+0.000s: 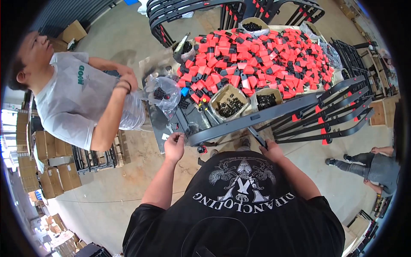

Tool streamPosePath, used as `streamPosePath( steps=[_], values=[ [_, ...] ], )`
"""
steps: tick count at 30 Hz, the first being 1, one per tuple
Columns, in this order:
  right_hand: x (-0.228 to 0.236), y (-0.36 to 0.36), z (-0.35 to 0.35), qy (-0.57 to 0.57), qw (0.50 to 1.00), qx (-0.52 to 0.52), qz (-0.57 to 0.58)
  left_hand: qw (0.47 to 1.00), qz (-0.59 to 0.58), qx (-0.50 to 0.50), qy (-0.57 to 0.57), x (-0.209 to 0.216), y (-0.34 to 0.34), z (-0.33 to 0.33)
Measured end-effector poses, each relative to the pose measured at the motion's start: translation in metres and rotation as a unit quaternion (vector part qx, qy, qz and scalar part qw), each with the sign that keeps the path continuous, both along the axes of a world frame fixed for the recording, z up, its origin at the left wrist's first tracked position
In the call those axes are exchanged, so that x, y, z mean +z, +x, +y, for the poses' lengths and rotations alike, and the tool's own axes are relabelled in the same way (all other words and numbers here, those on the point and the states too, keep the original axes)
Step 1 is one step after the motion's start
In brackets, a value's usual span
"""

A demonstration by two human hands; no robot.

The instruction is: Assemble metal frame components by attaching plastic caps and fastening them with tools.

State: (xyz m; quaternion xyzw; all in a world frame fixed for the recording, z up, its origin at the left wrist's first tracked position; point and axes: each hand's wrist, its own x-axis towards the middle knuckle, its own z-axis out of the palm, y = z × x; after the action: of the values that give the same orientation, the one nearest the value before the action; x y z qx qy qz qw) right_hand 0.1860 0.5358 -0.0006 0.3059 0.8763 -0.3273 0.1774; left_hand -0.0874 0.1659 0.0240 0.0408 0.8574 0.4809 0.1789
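A long black metal frame (257,116) lies slanted in front of me, across the near side of the table. At its left end is my left hand (174,147), fingers curled together beside the frame's corner. What they hold, if anything, is too small to make out. My right hand (272,150) is closed round the near end of a dark flat bar (257,137), which reaches up to the frame's near edge; whether the two are joined I cannot tell. Beyond the frame, red-and-black plastic pieces (257,60) form a large heap. Open bags of small black parts (230,105) stand between heap and frame.
Several curved black frames (338,111) with red pieces stack at the right; more frames (192,13) stand behind the table. A person in a grey shirt (72,94) stands at the left by a clear plastic bag (162,92). Another person (381,167) is at far right.
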Motion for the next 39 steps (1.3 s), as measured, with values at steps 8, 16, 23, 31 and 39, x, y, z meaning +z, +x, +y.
streamPosePath(
  steps=[8, 16, 23, 31, 39],
  values=[
    [-0.058, -0.044, 0.038, -0.087, 0.995, 0.021, 0.035, 0.999, 0.046, 0.025, -0.004, 0.030, 0.021, 0.025],
    [-0.068, -0.063, 0.056, -0.307, 0.935, -0.176, -0.007, 0.998, 0.033, 0.060, -0.014, 0.048, 0.027, 0.023],
    [-0.072, -0.055, 0.059, -0.219, 0.975, -0.034, 0.022, 0.991, 0.043, 0.107, 0.062, 0.092, 0.018, 0.039],
    [-0.088, -0.040, 0.056, -0.138, 0.989, 0.039, 0.046, 0.979, 0.057, 0.046, 0.192, 0.152, 0.006, 0.084],
    [-0.066, 0.014, 0.049, -0.156, 0.985, -0.013, 0.069, 0.982, 0.052, 0.030, 0.180, 0.138, -0.047, 0.087]
  ],
)
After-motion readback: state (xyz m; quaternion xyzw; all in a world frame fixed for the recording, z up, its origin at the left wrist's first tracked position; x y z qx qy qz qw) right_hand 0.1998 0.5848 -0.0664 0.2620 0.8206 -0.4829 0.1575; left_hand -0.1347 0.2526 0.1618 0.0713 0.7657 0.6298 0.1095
